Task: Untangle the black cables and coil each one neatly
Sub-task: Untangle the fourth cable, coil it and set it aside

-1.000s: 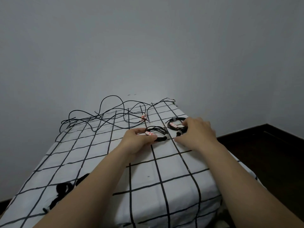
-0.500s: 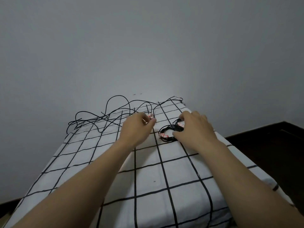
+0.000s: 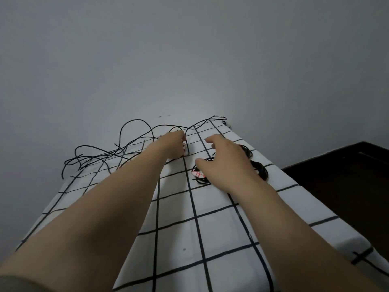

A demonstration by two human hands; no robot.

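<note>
The left hand (image 3: 172,147) pinches the tagged end (image 3: 184,145) of the loose cables (image 3: 121,151) sprawled across the checked cloth's (image 3: 174,209) far side, while the right hand (image 3: 225,165) hovers spread over the coiled cables (image 3: 260,168), so that end is best drawn out slowly, freeing loops

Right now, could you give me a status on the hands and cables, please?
Left hand pinching tagged end of loose cable. Right hand open over coiled cables. Loose cable tangled, uncoiled, far left. Nothing in the way.
</note>
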